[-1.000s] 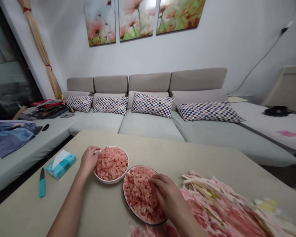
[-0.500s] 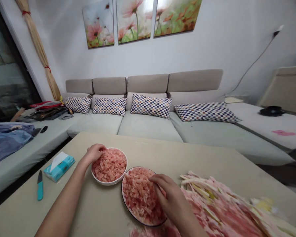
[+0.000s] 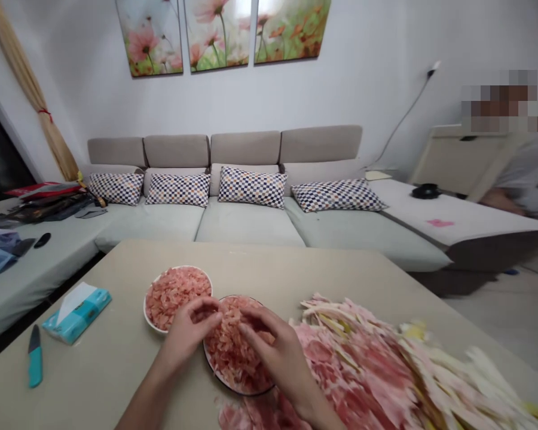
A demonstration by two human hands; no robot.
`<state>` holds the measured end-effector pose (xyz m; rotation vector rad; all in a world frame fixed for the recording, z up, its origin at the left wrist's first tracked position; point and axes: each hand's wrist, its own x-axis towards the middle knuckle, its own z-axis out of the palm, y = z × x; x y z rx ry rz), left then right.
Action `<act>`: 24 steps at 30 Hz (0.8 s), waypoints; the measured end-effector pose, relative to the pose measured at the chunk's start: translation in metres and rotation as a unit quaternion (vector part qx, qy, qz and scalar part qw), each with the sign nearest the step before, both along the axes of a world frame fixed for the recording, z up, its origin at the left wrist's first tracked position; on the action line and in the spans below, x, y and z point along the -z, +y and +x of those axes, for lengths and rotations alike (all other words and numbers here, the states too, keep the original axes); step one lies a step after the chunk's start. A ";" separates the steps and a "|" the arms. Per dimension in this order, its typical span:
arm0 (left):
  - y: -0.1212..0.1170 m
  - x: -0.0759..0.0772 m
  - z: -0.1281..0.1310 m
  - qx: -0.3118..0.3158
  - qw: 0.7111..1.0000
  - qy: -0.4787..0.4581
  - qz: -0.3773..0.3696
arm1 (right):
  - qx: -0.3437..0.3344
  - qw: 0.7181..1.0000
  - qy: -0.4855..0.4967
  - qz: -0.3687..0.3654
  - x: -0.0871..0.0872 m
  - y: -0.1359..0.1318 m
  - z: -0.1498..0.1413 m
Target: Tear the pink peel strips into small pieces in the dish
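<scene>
My left hand [image 3: 192, 325] hangs over the left rim of a dark-edged plate [image 3: 213, 371], its fingers curled and thumb close to the fingertips. On that plate lies a heap of pink fruit pulp [image 3: 233, 352] that looks like pomelo flesh. My right hand [image 3: 278, 343] is over the right side of the heap, thumb and fingers drawn together at the pulp. What either pinch holds is too small to make out. Left of the plate, a white bowl [image 3: 146, 316] is filled with similar pink pulp [image 3: 177, 289].
A large pile of pink and whitish peels and membranes [image 3: 367, 364] covers the table's right side. A tissue pack [image 3: 78, 313] and a turquoise-handled knife [image 3: 34, 361] lie at left. Behind the table stands a sofa [image 3: 246, 221]; a person [image 3: 529, 173] is at far right.
My left hand has moved from the white bowl rightward to the plate. My right hand has shifted slightly, staying over the plate. The view has turned right, bringing a person into sight.
</scene>
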<state>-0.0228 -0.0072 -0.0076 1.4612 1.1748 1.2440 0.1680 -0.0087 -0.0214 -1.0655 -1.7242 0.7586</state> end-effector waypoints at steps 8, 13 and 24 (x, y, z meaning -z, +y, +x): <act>-0.006 0.007 0.029 0.039 0.998 -0.040 -0.023 | -0.007 0.996 0.078 -0.044 -0.007 -0.002 -0.002; -0.004 0.009 0.022 0.042 0.999 0.003 -0.017 | -0.022 0.994 0.086 -0.057 -0.006 0.001 0.000; -0.002 0.008 0.024 0.031 0.999 0.037 -0.009 | -0.047 0.995 0.073 -0.055 -0.007 0.000 0.002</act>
